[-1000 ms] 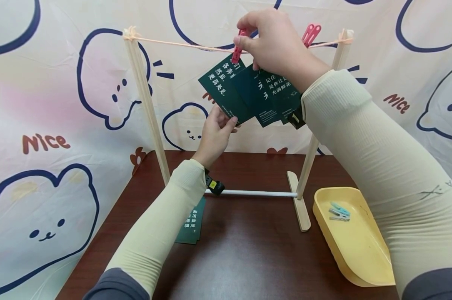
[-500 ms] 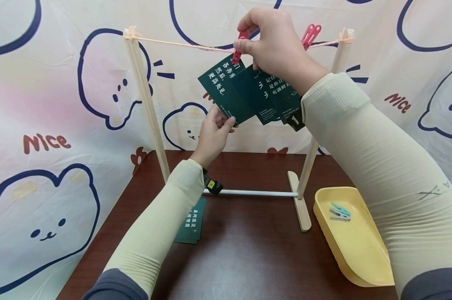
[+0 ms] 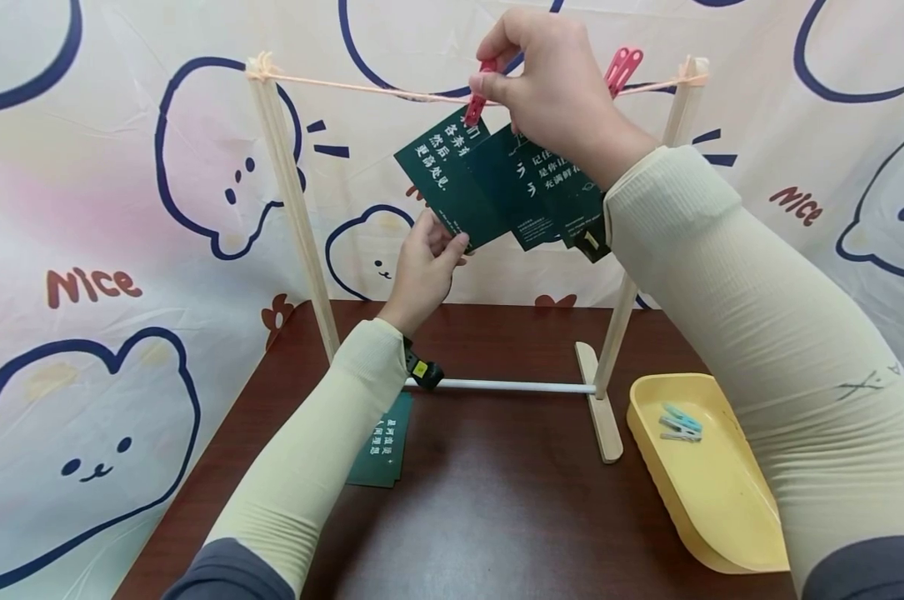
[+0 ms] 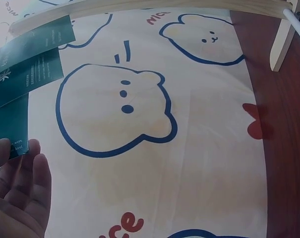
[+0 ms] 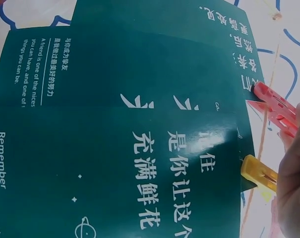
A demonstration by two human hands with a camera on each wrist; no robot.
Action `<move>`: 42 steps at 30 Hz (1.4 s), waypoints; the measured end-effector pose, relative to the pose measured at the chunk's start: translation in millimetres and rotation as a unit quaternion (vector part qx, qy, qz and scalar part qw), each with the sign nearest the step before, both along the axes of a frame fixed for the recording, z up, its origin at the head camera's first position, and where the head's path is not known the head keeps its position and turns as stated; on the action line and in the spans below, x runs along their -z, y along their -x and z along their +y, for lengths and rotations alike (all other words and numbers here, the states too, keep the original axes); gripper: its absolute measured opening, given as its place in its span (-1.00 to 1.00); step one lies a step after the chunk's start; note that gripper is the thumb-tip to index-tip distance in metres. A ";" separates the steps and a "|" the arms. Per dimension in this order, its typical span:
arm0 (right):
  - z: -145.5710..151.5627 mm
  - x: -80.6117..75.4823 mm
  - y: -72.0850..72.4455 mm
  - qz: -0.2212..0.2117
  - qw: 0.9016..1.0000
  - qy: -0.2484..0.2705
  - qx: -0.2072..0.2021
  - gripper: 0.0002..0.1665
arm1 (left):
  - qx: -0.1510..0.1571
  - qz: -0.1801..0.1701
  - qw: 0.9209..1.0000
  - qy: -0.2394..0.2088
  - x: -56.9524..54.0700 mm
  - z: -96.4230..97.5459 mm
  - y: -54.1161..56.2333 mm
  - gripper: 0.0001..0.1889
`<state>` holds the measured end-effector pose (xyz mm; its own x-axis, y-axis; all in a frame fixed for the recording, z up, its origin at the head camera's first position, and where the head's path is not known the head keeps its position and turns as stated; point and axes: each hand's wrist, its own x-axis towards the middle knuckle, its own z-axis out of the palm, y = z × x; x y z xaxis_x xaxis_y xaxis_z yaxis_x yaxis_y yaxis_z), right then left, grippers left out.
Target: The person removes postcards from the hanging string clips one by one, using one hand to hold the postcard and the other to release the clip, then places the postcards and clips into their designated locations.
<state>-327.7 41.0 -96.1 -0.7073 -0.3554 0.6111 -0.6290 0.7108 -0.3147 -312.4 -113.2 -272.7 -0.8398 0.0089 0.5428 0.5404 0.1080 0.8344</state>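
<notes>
My left hand [image 3: 425, 271] pinches the lower corner of a dark green printed card [image 3: 438, 177] between thumb and fingers. At the card's top, my right hand [image 3: 555, 92] pinches a red clothespin [image 3: 475, 110] by its handle end. In the right wrist view, the clothespin's [image 5: 276, 104] jaws are at the card's upper edge and the string [image 5: 265, 116]. More green cards [image 3: 567, 187] hang overlapping to the right, partly behind my right hand. A yellow clothespin [image 5: 259, 172] sits on one of them, and a pink clothespin [image 3: 622, 71] stands farther right on the string.
The string runs between two wooden posts [image 3: 294, 200], joined low down by a white rod [image 3: 515, 386]. Several green cards, or a small stack [image 3: 384, 450], lie on the brown table [image 3: 496, 508] under my left forearm. At right, a yellow tray [image 3: 710, 508] holds a few clothespins [image 3: 680, 423].
My left hand and the card's lower corner have shifted very slightly left. My right hand has risen a touch, still pinching the red clothespin.
</notes>
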 end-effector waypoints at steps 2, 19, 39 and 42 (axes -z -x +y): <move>0.4 -0.1 -0.8 0.003 1.000 0.002 0.001 -0.51 | -0.002 0.003 1.000 0.003 -0.1 -0.2 -0.4 -0.66; -1.3 -3.0 -5.8 0.047 0.999 0.009 -0.009 -0.57 | -0.003 0.013 1.000 0.007 -1.6 -2.2 -2.8 -0.67; 3.4 -9.1 -6.3 0.057 0.998 0.033 0.010 -0.55 | -0.003 0.015 1.000 0.010 -2.5 -3.6 -6.4 -0.67; 3.8 -9.3 -6.4 0.052 0.998 0.038 0.009 -0.55 | -0.003 0.016 1.000 0.010 -2.0 -4.1 -6.3 -0.65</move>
<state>-321.3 44.7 -86.7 -0.6452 -0.2931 0.7055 -0.6477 0.6996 -0.3017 -306.2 -117.4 -270.7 -0.8224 0.0159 0.5687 0.5658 0.1275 0.8146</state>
